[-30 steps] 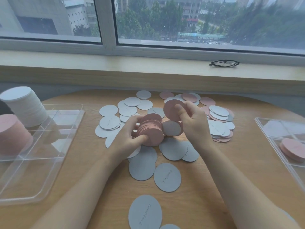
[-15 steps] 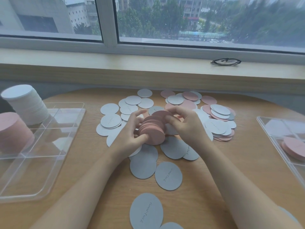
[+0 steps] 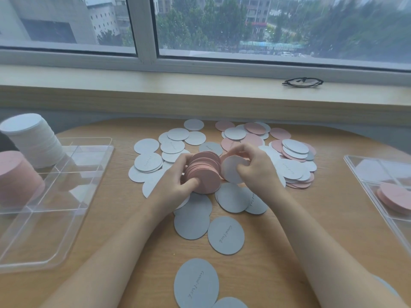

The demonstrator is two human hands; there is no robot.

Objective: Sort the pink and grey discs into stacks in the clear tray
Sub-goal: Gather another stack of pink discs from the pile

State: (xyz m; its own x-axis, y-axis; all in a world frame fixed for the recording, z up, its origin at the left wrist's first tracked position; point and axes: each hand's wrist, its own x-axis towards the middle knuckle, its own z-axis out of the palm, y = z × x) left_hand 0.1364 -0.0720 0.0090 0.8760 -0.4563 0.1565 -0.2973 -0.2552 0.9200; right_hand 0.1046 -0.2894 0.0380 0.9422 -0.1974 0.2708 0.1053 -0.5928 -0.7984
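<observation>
My left hand [image 3: 172, 185] grips a thick bundle of pink discs [image 3: 203, 174] just above the table's middle. Right beside it, my right hand [image 3: 255, 168] pinches one disc [image 3: 231, 171] whose pale grey face is turned toward me, tilted up on edge and touching the bundle. Loose grey discs [image 3: 192, 223] and pink discs [image 3: 252, 127] lie scattered around both hands. At the left stands the clear tray [image 3: 73, 198] with dividers, holding a tall grey stack [image 3: 33, 141] at the back and a pink stack [image 3: 17, 176] in front of it.
A second clear tray [image 3: 355, 165] at the right edge holds a low pink stack [image 3: 393, 196]. Glasses [image 3: 302, 82] lie on the wooden window sill behind the round table [image 3: 300, 236]. More grey discs [image 3: 195, 283] lie near the front edge.
My right hand set its raised pink disc onto the bundle, then took hold of another disc, which now shows its grey face. The left hand stayed put with the bundle.
</observation>
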